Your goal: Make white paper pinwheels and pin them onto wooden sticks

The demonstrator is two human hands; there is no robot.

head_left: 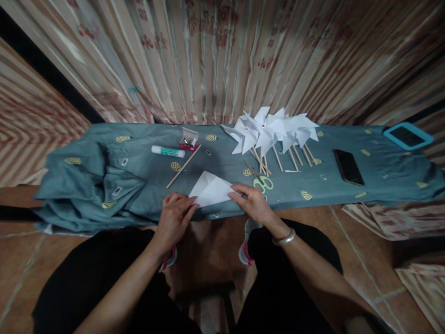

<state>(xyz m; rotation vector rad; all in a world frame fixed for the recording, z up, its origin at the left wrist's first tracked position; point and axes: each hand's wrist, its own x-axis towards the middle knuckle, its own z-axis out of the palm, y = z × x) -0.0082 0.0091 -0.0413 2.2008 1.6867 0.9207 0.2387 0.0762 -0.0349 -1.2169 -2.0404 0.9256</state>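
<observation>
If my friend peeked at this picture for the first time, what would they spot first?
Probably the cluster of white paper pinwheels lying near the far edge of the grey-green cloth, right of the middle. Next might be the folded white paper at the near edge, held between the left hand and right hand. The bright blue-rimmed object at the far right stands out too.
</observation>
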